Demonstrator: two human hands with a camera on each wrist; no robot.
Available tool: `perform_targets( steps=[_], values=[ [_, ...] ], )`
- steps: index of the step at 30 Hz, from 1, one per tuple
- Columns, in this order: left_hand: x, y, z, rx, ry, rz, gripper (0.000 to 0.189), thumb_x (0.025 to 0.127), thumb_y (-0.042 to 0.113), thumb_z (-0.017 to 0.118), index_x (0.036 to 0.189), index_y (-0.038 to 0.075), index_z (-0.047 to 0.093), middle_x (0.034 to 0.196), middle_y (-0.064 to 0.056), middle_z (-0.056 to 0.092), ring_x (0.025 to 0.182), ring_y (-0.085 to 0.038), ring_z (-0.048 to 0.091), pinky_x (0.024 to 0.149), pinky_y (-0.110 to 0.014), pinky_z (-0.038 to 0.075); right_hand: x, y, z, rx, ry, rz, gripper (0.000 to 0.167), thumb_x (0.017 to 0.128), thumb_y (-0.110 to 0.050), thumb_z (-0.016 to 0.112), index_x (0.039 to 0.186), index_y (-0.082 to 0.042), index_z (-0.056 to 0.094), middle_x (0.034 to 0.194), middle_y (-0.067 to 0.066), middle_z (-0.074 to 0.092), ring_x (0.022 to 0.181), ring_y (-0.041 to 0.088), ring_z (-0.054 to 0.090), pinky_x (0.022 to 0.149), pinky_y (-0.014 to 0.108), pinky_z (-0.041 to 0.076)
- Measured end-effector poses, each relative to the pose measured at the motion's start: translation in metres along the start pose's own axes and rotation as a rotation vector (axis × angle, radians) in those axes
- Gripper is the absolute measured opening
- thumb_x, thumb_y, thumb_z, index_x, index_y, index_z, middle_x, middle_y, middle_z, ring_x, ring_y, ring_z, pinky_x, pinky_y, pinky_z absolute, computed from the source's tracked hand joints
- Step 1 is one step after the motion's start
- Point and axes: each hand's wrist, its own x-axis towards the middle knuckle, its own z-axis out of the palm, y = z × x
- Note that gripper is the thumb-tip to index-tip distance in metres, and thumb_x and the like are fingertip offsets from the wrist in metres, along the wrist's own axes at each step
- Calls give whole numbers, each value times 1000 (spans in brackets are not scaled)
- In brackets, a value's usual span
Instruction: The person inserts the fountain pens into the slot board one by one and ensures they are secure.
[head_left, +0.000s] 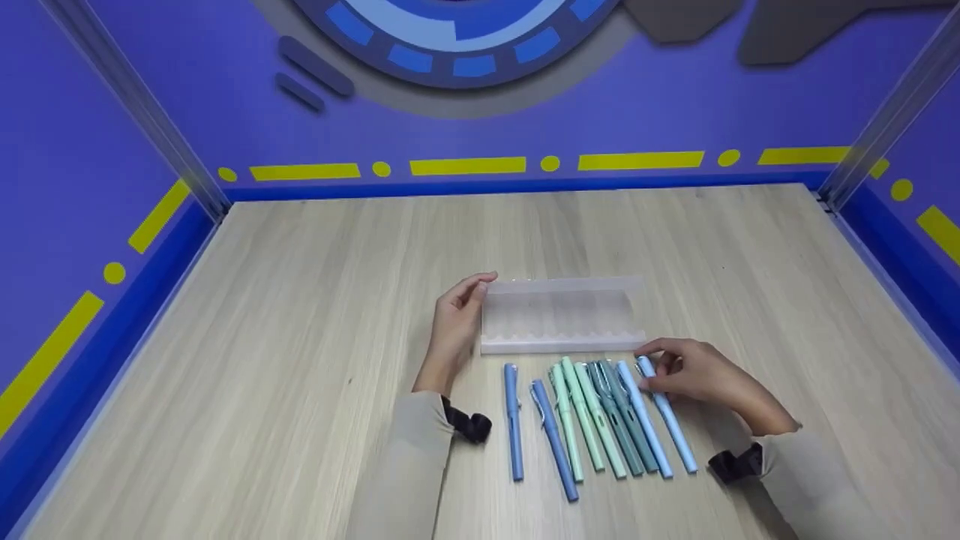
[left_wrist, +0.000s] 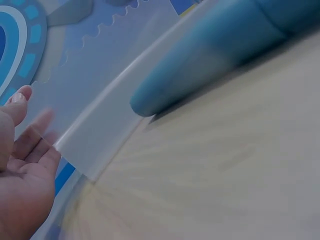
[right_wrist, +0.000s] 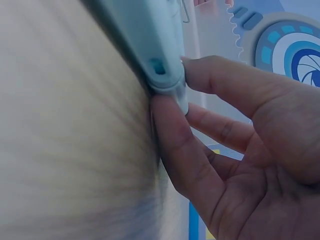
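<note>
A clear plastic pen case [head_left: 562, 347] with a scalloped strip lies on the table, its long side facing me. At its left end my left hand [head_left: 459, 322] holds the edge between thumb and fingers; some fingertips show through the plastic [left_wrist: 95, 125] in the left wrist view. My right hand [head_left: 697, 371] pinches the top end of the rightmost light blue pen [head_left: 670, 420], close to the case's right front corner. In the right wrist view, thumb and forefinger meet this pen [right_wrist: 155, 55] from both sides.
Left of the held pen lie another light blue pen [head_left: 646, 424], dark green pens [head_left: 619, 424], several mint green pens [head_left: 581, 420] and two darker blue pens [head_left: 514, 427]. Purple-blue panels [head_left: 480, 135] with yellow marks border the wooden table [head_left: 315, 300].
</note>
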Motion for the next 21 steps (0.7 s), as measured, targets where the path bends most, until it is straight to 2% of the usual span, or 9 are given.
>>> perform_targets(
  steps=[6,13,21],
  values=[
    [-1,3,1,-4,28,-22,24,98,19,55,117,12,67,125,-2,65,123,-14,54,107,-28,44,-1,2,-2,26,-16,-2,44,83,-22,76,118,-1,61,76,5,58,60,7,53,52,23,48],
    [0,1,1,3,22,-29,25,98,21,54,118,12,67,126,-2,64,126,-14,53,109,-28,42,-3,4,-7,134,-55,26,45,84,-16,73,123,1,58,84,11,59,68,12,58,59,26,55],
    [0,0,0,-12,23,-46,25,99,20,54,119,11,66,128,-3,63,127,-15,52,110,-29,41,-3,4,-10,177,-75,35,43,85,-10,68,126,0,56,89,13,61,73,14,60,61,27,56]
  ],
)
